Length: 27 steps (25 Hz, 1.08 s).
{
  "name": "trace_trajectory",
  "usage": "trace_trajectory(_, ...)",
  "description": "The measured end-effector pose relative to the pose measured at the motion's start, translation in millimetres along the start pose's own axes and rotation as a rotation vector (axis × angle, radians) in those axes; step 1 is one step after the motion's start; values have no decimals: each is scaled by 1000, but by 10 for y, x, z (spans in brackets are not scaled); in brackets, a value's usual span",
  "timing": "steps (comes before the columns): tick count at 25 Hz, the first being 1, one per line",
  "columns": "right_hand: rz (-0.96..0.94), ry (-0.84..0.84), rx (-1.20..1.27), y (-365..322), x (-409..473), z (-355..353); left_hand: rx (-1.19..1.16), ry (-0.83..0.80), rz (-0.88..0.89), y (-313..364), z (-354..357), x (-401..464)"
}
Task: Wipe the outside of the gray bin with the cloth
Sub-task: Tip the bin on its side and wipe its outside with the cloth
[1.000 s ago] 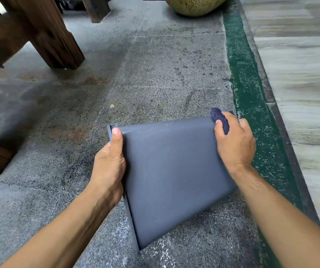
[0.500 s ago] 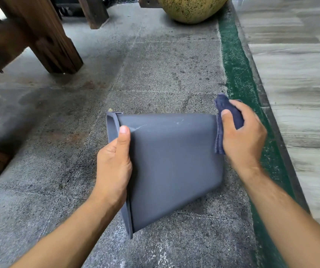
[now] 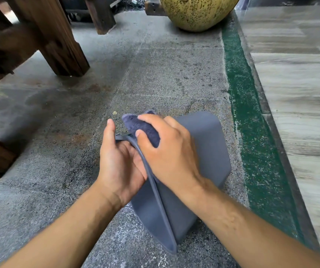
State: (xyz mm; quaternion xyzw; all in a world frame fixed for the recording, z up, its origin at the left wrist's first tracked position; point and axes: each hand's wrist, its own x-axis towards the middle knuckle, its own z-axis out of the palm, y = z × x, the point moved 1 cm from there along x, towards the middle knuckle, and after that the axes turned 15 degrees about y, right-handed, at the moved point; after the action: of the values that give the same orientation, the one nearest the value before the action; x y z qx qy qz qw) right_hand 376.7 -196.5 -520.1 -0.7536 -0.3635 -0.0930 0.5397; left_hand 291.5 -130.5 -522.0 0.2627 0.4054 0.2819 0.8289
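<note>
**Wiping the bin near its rim**

I see the gray bin (image 3: 203, 151) lying on its side on the floor (image 3: 155, 74), low in the middle of my view, with its open end toward 7 o'clock and its bottom toward 1 o'clock. My left hand (image 3: 120, 163) grips the rim, with the fingers curled inside the opening and the thumb sticking up. My right hand (image 3: 167, 149) is curled round the cloth (image 3: 140, 126) and presses it on the outside wall, right next to the rim.

What could go wrong? I think the bin could slip or roll, because its plastic looks smooth and only one hand holds it. If I push too hard, the thin wall may bend. The cloth is bunched into a small lump, so I might miss spots. My two hands are very close, so they could bump.

The bin is smooth with rounded corners and a thin lip. The cloth is dark blue and fuzzy. The floor is rough, speckled stone. At 12 o'clock sits a round yellow spotted pot (image 3: 197, 12). At 10 o'clock stands a thick wooden leg (image 3: 58, 41). A green strip (image 3: 251, 132) runs along at 3 o'clock.
</note>
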Motion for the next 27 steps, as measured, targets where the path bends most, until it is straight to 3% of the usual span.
trace_trajectory(10,-125,69,-234,100,-72,27,131,31,49,-88,24,-55)
trace_trajectory(27,-214,138,-237,334,-25,150,204,71,13,-23,-55,-102)
